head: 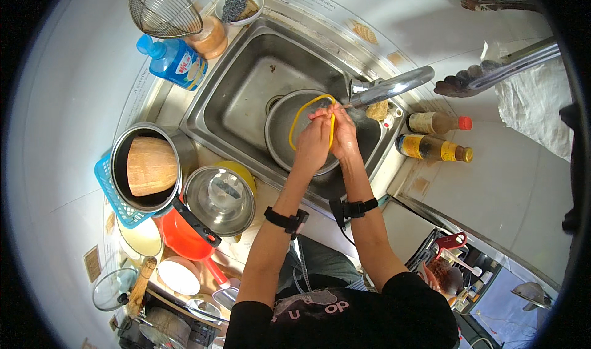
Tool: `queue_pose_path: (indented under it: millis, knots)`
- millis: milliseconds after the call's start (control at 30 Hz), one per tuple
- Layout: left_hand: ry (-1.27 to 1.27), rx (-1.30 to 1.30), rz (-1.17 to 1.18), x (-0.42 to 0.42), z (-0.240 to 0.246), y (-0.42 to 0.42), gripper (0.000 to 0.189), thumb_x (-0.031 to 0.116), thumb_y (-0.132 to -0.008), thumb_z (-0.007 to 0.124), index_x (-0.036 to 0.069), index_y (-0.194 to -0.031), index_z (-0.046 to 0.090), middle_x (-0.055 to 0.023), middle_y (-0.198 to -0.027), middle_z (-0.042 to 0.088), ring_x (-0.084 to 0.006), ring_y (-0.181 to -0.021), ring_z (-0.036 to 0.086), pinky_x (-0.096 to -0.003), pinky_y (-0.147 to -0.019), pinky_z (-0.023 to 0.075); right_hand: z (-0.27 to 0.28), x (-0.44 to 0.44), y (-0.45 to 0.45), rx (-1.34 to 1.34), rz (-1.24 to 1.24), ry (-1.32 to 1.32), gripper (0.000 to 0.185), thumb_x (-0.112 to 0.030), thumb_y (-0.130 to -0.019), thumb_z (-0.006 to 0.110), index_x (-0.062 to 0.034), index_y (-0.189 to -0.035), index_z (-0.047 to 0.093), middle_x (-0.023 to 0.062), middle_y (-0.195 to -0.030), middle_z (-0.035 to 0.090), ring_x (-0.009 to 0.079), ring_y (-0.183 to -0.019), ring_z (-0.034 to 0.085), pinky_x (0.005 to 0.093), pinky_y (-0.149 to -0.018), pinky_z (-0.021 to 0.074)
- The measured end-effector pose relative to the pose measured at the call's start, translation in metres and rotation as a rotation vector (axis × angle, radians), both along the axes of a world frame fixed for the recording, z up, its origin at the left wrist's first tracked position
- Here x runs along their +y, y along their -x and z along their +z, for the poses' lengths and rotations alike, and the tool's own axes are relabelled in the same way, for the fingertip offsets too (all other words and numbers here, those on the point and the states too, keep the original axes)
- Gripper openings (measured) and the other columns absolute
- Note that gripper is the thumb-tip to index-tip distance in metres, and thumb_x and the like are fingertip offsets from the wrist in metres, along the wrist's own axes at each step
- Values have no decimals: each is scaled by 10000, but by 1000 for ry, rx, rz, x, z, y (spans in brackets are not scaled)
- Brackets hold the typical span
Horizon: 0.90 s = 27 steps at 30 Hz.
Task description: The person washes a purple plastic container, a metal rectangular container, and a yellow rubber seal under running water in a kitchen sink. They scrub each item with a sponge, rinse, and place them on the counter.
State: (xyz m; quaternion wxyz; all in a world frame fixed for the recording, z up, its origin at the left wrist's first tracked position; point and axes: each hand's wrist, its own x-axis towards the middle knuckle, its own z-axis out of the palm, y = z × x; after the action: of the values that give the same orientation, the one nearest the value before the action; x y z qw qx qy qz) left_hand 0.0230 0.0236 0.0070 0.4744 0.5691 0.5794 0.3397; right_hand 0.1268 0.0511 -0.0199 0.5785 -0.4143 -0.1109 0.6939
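Observation:
Both my hands are together under the chrome faucet (392, 88), above a round metal basin (281, 118) in the stainless steel sink (221, 72). A thin yellow loop (294, 125), perhaps a cord or the rim of something, runs around to my hands. My left hand (315, 141) has bent fingers that meet the loop near its right side. Against it, my right hand (344, 132) holds its fingers close to the faucet's mouth, touching the loop too. Water seems to wet the hands. The fingertips partly hide each other and what they grip.
Left of the sink stand a blue soap bottle (177, 65), a pot (187, 150) holding a cut squash (152, 166), a steel pot (219, 201) and a red ladle-like strainer (184, 233). Two sauce bottles (434, 123) stand at the right rim. Tongs (503, 67) hang above.

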Motion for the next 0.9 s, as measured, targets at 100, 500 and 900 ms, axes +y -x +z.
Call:
queue_pose_path:
  millis: [100,500,900]
  knots:
    - [-1,11,53,1,-4,-10,240,242,-1032,461,28,-1048,567,-246,-976,666,-457,-884,639,-541,-756,479,4,-5,5,-128,129,-138,295,-325,-1081,457,-67,-955,524,189,-913,686,274,-869,664,434,-891,545]
    - [75,-27,-117,-29,-6,10,242,257,-1024,515,23,-1059,566,-225,-904,641,-413,-876,651,-475,-763,486,-2,10,-1,25,18,19,294,-318,-1084,451,-98,-895,500,35,-663,484,178,-649,554,499,-988,512]
    - [-38,-50,-96,-44,4,4,196,226,-1038,513,50,-1103,572,-238,-868,587,-374,-764,634,-426,-683,478,4,12,-3,-73,-8,-103,381,-335,-1086,438,-80,-807,483,55,-608,474,185,-535,479,519,-973,535]
